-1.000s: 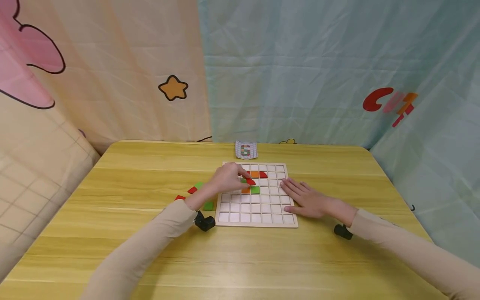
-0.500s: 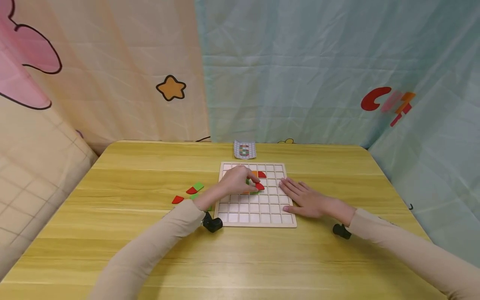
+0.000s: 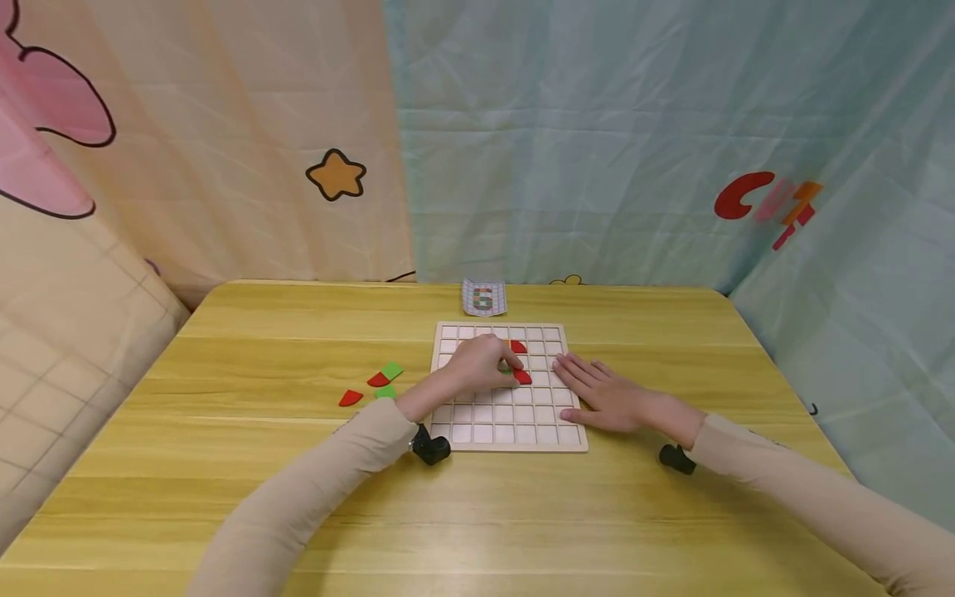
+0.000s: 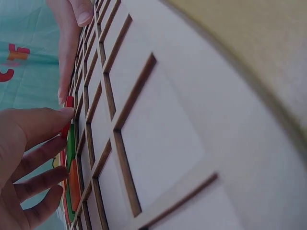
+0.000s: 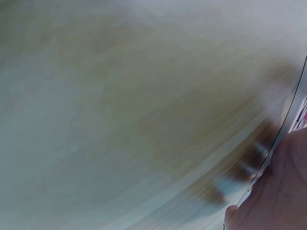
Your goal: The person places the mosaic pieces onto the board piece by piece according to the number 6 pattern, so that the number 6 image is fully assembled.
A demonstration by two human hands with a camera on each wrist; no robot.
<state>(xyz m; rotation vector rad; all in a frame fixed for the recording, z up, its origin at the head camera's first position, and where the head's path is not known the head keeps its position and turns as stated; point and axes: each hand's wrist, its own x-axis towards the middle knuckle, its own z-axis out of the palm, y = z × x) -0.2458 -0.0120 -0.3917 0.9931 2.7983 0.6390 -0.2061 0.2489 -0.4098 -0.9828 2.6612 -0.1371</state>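
My left hand (image 3: 477, 363) reaches over the white gridded board (image 3: 503, 434) and pinches a red quarter-round tile (image 3: 524, 377) between thumb and fingertips, at a cell right of the middle. In the left wrist view, a green tile (image 4: 71, 146) and an orange tile (image 4: 74, 184) lie in the grid beside the fingers. Another red rounded tile (image 3: 518, 347) sits farther back on the board. My right hand (image 3: 608, 402) rests flat with straight fingers on the board's right edge. My left hand hides some of the placed tiles.
Loose tiles lie on the wooden table left of the board: a red one (image 3: 351, 398), another red one (image 3: 378, 380) against a green one (image 3: 392, 370), and a green one (image 3: 385, 391) partly behind the left arm. A patterned card (image 3: 483, 300) lies behind the board.
My left hand has moved right and slightly nearer across the board with the red tile between its fingers. The right hand stays on the board's edge.
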